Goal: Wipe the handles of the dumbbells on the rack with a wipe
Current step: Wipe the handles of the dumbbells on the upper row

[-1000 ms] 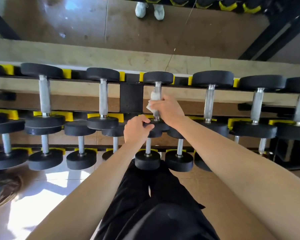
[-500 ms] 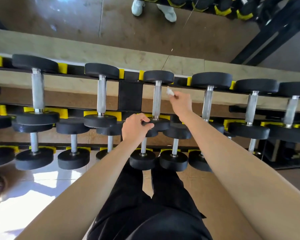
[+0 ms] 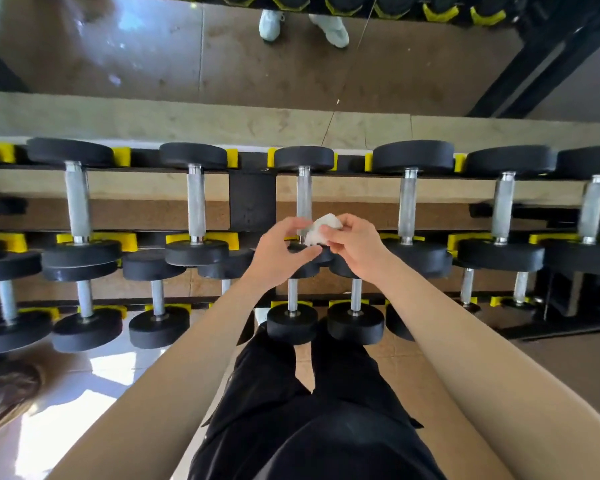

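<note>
A crumpled white wipe (image 3: 321, 229) sits between my two hands, just in front of the middle dumbbell's steel handle (image 3: 304, 195) on the top row of the rack. My right hand (image 3: 355, 245) pinches the wipe from the right. From the left, my left hand (image 3: 280, 252) pinches it between thumb and curled fingers. Both hands hover over that dumbbell's near black head, which they mostly hide. The wipe is off the handle. More top-row handles lie to the left (image 3: 195, 202) and right (image 3: 407, 206).
The rack's black upright post (image 3: 252, 199) stands just left of my hands, with yellow cradles (image 3: 118, 239) along the rails. A lower row of small dumbbells (image 3: 291, 323) sits near my black-trousered legs. A mirror (image 3: 153, 57) behind the rack reflects white shoes.
My right hand left the middle handle, swung briefly to the right, then came back down with the wipe. My left hand let go of the dumbbell head and met the wipe.
</note>
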A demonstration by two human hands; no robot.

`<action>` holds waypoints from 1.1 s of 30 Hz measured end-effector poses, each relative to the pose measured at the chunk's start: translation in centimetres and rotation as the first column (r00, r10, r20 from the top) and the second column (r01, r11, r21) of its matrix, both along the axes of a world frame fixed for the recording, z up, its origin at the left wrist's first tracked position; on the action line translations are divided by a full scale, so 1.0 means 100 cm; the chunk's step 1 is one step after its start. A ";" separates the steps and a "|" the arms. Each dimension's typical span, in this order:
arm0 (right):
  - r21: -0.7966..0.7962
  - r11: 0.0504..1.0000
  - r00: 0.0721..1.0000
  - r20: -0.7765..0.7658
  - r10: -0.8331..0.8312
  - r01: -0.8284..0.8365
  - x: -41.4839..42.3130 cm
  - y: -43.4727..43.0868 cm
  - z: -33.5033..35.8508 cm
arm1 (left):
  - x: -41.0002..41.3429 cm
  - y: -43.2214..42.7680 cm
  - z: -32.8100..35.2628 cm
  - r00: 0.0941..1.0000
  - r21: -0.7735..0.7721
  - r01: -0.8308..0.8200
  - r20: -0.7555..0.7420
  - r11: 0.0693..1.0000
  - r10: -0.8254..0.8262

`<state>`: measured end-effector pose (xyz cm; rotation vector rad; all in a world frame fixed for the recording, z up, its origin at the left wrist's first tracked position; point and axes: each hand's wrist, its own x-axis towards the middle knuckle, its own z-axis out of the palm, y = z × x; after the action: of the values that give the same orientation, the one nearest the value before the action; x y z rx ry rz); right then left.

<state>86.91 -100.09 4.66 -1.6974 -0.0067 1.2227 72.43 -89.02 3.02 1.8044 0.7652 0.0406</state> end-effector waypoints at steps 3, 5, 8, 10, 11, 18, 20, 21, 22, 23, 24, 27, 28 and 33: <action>0.094 0.993 0.981 -0.187 -0.056 0.075 0.000 0.001 0.006 | 0.014 0.002 0.009 0.995 -0.027 0.050 0.083 0.998 -0.048; 0.104 0.992 0.981 -0.191 -0.044 0.065 0.002 0.005 0.008 | 0.019 0.009 0.010 0.996 -0.009 0.035 0.079 0.999 -0.035; 0.076 0.991 0.983 -0.152 -0.100 0.113 0.012 0.011 0.006 | 0.017 0.022 0.007 0.999 -0.001 0.030 0.012 1.000 -0.030; 0.101 0.982 0.971 -0.192 -0.139 0.161 0.020 0.011 0.001 | 0.014 0.031 0.005 0.997 -0.003 0.066 -0.044 0.998 -0.066; 0.106 0.982 0.969 -0.205 -0.135 0.159 0.022 0.012 -0.001 | 0.013 0.035 0.004 0.993 0.003 0.089 -0.075 0.996 -0.089; -0.127 0.984 0.970 0.193 0.149 -0.126 0.031 0.008 -0.014 | 0.003 0.053 -0.012 0.983 0.044 0.006 -0.184 0.999 0.003; -0.222 0.936 0.873 0.353 0.337 -0.272 0.034 0.004 -0.019 | 0.004 0.055 -0.018 0.980 0.084 0.007 -0.201 0.996 0.010; -0.260 0.903 0.812 0.401 0.424 -0.343 0.035 0.003 -0.021 | 0.004 0.056 -0.021 0.977 0.106 0.006 -0.211 0.994 0.017; -0.275 0.873 0.770 0.415 0.485 -0.402 0.035 0.003 -0.022 | 0.005 0.057 -0.023 0.975 0.125 0.003 -0.221 0.992 0.024; -0.269 0.853 0.756 0.395 0.522 -0.448 0.032 0.004 -0.022 | 0.005 0.058 -0.024 0.972 0.145 0.007 -0.233 0.989 0.028; -0.256 0.836 0.755 0.360 0.548 -0.485 0.028 0.005 -0.022 | 0.004 0.059 -0.026 0.968 0.168 0.019 -0.250 0.986 0.024; -0.286 0.766 0.680 0.351 0.643 -0.576 0.020 0.008 -0.025 | -0.002 0.064 -0.032 0.948 0.245 0.072 -0.319 0.967 0.011; -0.303 0.748 0.650 0.372 0.663 -0.590 0.020 0.009 -0.027 | -0.005 0.066 -0.033 0.940 0.260 0.070 -0.339 0.963 0.023; -0.399 0.682 0.533 0.427 0.730 -0.613 0.027 0.018 -0.030 | -0.013 0.069 -0.038 0.916 0.278 0.062 -0.397 0.959 0.055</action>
<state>89.62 -98.29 1.70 -2.2943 -1.0463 1.2217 71.09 -82.09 -0.79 2.1223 1.0915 -0.2422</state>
